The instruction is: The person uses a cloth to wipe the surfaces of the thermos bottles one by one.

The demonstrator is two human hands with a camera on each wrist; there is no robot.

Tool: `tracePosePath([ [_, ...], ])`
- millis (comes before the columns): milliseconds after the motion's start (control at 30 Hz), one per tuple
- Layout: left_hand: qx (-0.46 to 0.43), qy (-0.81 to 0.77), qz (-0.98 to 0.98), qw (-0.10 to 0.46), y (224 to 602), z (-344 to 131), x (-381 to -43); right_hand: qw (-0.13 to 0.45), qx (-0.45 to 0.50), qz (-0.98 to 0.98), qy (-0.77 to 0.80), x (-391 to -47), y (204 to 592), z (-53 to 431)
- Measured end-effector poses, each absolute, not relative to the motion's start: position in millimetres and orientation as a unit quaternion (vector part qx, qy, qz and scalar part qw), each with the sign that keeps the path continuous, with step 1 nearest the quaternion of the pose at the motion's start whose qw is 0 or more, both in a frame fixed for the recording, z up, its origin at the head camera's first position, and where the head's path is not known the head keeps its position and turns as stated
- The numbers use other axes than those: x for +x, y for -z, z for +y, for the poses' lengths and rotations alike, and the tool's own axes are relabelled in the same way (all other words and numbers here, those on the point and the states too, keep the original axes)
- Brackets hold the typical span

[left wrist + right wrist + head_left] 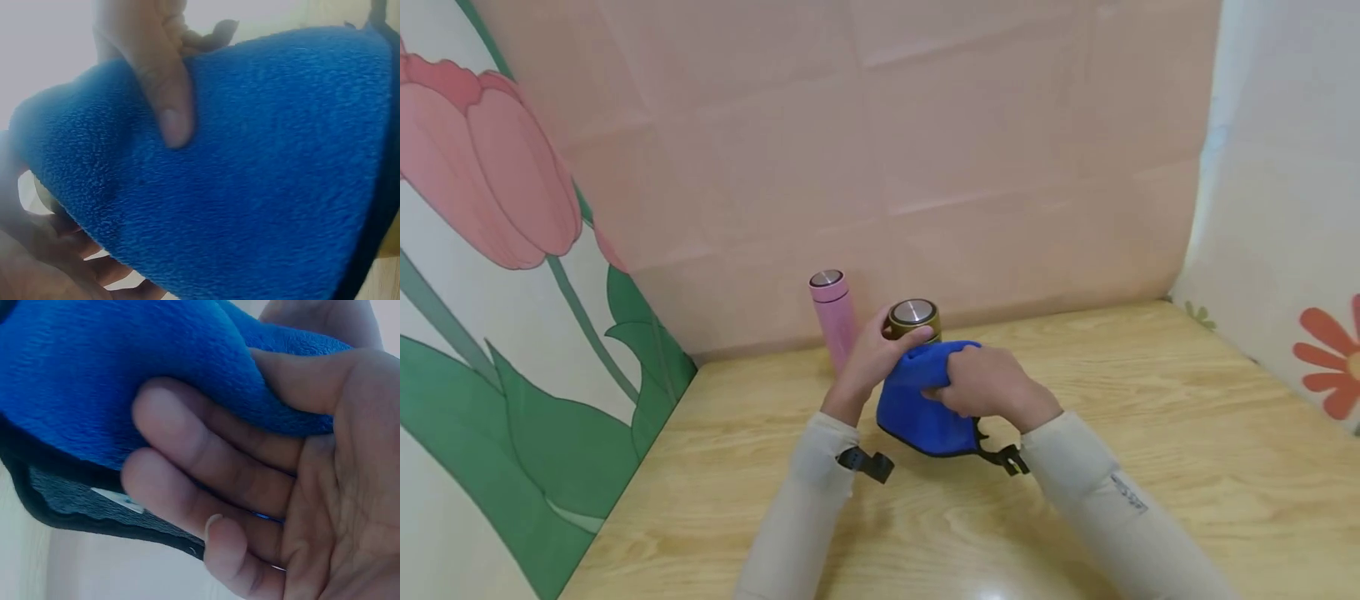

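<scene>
My left hand (874, 357) is curled around a dark gold thermos bottle (914, 313) with a silver-topped lid, its thumb just below the lid. The bottle's lower part is hidden behind a fuzzy blue cloth (917, 412) with black edging. My right hand (988, 382) grips the upper part of this cloth, in front of the bottle. In the left wrist view the right thumb (172, 119) presses on the blue pile. The right wrist view has the right fingers (172, 425) bent against the cloth; its grey underside and a white label (117, 499) show below.
A pink thermos bottle (832, 321) stands left of the gold one, near the pink backdrop (962, 150). A black buckle (1011, 460) on a strap hangs from the cloth's right side. Everything is over a wooden table (700, 500), with flower-printed panels at both sides.
</scene>
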State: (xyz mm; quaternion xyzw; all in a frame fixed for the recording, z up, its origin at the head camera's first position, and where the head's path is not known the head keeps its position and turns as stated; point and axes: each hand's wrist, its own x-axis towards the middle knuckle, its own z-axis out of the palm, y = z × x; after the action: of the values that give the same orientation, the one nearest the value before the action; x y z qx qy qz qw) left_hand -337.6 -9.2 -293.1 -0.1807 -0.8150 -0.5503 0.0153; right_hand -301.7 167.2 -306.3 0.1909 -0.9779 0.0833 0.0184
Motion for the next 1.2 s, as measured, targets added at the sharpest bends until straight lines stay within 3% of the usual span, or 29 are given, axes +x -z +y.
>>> tracePosePath([
  [167,-0.175,0.555,-0.813,0.006,294,-12,-340,0.029,0.192,-0.976,-0.098,-303,308,166],
  [633,-0.177,0.546,-0.818,0.037,293,-14,-340,-0.027,0.181,-0.975,-0.128,-312,320,159],
  [967,-0.18,0.534,-0.826,0.023,301,-14,-337,-0.037,0.158,-0.984,-0.079,-307,357,160],
  [1200,-0.187,0.524,-0.83,0.045,296,-13,-342,-0.061,0.156,-0.981,-0.101,-314,365,163],
])
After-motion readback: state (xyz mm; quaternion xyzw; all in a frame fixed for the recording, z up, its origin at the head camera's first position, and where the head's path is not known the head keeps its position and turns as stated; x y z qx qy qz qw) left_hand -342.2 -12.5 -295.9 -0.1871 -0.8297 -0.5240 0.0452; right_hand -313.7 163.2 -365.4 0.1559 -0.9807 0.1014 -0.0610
